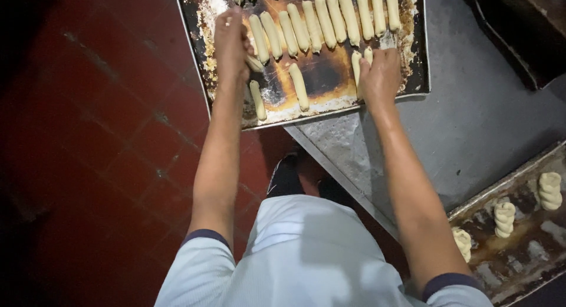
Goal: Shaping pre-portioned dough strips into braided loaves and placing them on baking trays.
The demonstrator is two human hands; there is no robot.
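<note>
A dark, greasy baking tray (327,77) lies at the top of the view, overhanging the edge of a metal table. Several pale dough sticks (312,24) lie in a row across it, and two more (299,86) lie apart near the tray's front edge. My left hand (231,40) rests on the tray's left part, fingers curled around a dough stick (254,64) at the row's left end. My right hand (380,76) presses down on two short dough sticks (359,60) near the tray's right front, fingers closed over them.
The grey metal table (471,118) stretches right of the tray. A second baking tray (519,248) at the lower right holds three twisted dough pieces (504,217). Red tiled floor (106,153) lies on the left; my dark shoes (286,177) show below the tray.
</note>
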